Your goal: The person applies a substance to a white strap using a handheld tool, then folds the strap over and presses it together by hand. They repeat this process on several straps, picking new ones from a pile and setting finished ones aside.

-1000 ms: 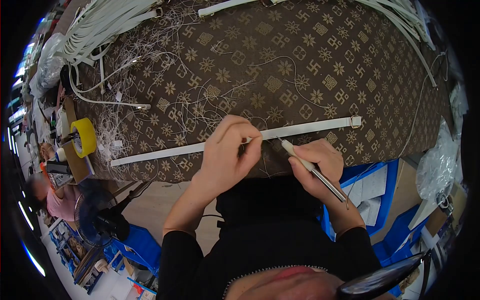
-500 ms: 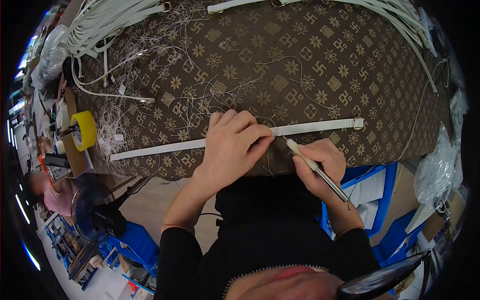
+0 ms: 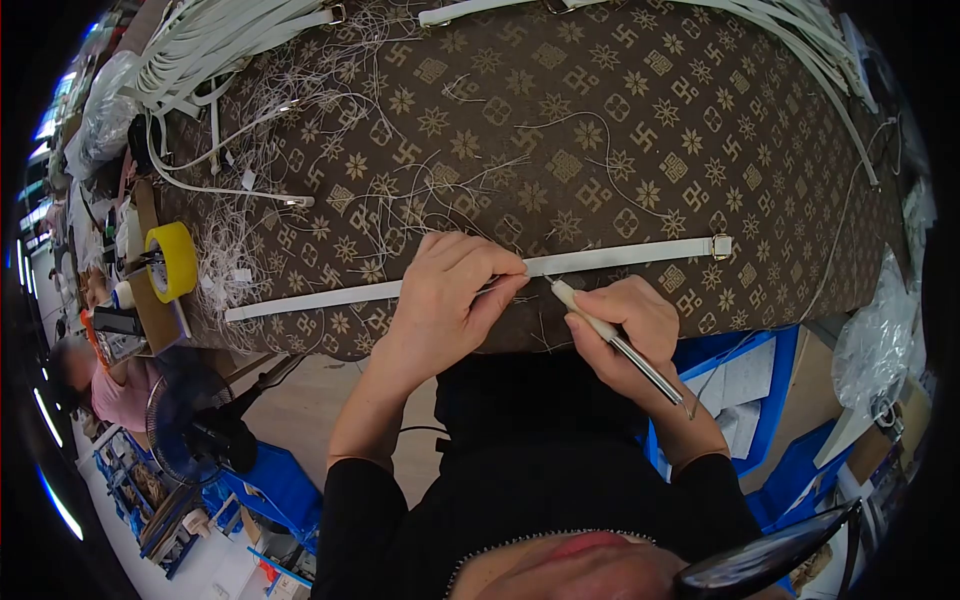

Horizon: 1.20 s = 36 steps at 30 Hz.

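Observation:
A narrow white strap (image 3: 630, 257) with a metal buckle (image 3: 721, 247) at its right end lies across the patterned brown cloth. My left hand (image 3: 440, 300) rests over the strap's middle, thumb and forefinger pinched at its lower edge. A pale strand, seemingly thread, shows between those fingers. My right hand (image 3: 630, 325) grips a pen-like tool (image 3: 600, 325) with a cream handle, a thin tip and a metal rear end. Its tip points up and left, just below the strap and a short way right of my left fingertips.
Loose white threads (image 3: 290, 150) are scattered over the cloth's left half. White straps (image 3: 215, 45) are bundled at the back left, with more at the back right. A yellow tape roll (image 3: 172, 262) stands at the left edge, near a fan (image 3: 195, 425). Below right sits a blue bin (image 3: 775, 390).
Both hands have shifted slightly left along the strap. The tool tip has moved left with my right hand and stays below the strap.

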### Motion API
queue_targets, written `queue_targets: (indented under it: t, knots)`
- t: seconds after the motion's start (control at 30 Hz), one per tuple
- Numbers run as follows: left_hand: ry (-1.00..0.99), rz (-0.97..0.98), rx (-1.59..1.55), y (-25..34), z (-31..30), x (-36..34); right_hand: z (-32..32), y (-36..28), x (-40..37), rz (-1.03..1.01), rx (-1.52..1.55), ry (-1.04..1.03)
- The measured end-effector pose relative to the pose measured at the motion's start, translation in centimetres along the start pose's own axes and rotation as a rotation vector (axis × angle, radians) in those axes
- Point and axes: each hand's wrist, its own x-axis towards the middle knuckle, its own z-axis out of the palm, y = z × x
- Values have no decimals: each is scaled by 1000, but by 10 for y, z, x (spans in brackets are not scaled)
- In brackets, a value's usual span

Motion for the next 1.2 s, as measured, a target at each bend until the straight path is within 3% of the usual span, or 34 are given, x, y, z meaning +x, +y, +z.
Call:
queue_targets:
  t: [1.2]
  knots:
    - [7,39,47,-1,3,-2,2,4,-1,-54,-64,-41]
